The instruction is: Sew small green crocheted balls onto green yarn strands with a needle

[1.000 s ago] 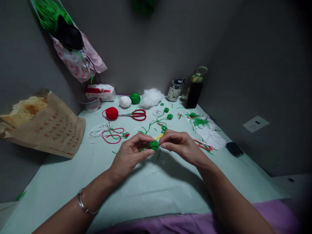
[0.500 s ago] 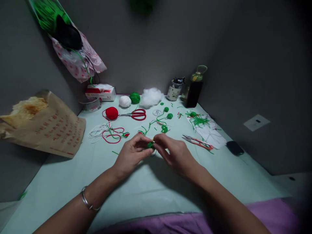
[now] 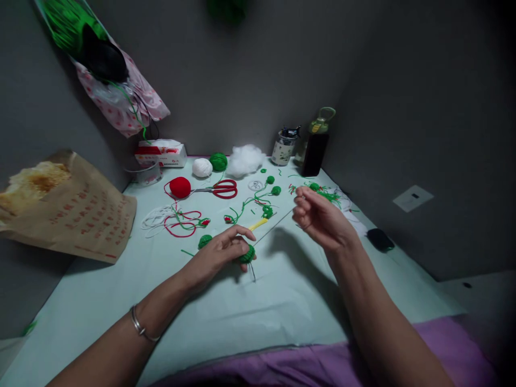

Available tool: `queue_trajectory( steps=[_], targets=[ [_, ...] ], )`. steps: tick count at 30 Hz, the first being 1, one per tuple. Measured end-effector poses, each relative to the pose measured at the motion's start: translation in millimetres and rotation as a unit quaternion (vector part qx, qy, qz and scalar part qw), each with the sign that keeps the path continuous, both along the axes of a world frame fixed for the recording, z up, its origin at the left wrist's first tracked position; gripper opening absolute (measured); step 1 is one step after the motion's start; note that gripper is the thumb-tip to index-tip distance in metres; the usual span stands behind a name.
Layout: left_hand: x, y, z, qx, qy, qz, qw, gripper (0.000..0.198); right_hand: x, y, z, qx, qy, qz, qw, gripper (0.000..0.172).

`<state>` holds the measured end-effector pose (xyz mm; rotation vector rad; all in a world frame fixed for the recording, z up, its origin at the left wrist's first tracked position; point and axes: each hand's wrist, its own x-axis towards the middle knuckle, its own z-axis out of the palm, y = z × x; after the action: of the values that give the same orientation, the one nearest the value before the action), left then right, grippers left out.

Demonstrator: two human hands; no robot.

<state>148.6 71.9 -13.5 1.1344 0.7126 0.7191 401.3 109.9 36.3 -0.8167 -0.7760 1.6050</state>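
Note:
My left hand [image 3: 226, 248] is closed round a small green crocheted piece [image 3: 247, 255], with loose dark strands hanging below it. A thin thread [image 3: 274, 228] runs taut from this piece up to my right hand [image 3: 322, 217], whose fingers are pinched together on its far end. Just beyond my left fingers is a yellow-handled crochet hook [image 3: 258, 224]; I cannot tell whether the hand touches it. Beside the left wrist sits another green crocheted ball [image 3: 205, 241], partly covered by the hand. My right hand and forearm hide part of the table's right side.
Red-handled scissors [image 3: 224, 188], a red yarn ball [image 3: 180, 187], white stuffing [image 3: 245, 160] and a green crocheted stem [image 3: 246, 201] lie farther back. A paper bag [image 3: 92, 220] leans at left. A bottle [image 3: 320, 131], a phone [image 3: 315, 155] and a black mouse-like object [image 3: 379, 240] are at right.
My right hand has moved from beside the left one up and to the right, drawing the thread out straight. The green piece has tilted lower in my left fingers. The view has shifted slightly.

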Motion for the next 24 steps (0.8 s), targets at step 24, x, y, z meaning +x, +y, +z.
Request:
queue_trajectory(
  steps=[24],
  targets=[
    [-4.7, 5.0, 10.0, -0.108, -0.071, 0.073, 0.989, 0.019, 68.3, 32.7, -30.1, 0.062, -0.484, -0.177, 0.855, 0.019]
  ],
)
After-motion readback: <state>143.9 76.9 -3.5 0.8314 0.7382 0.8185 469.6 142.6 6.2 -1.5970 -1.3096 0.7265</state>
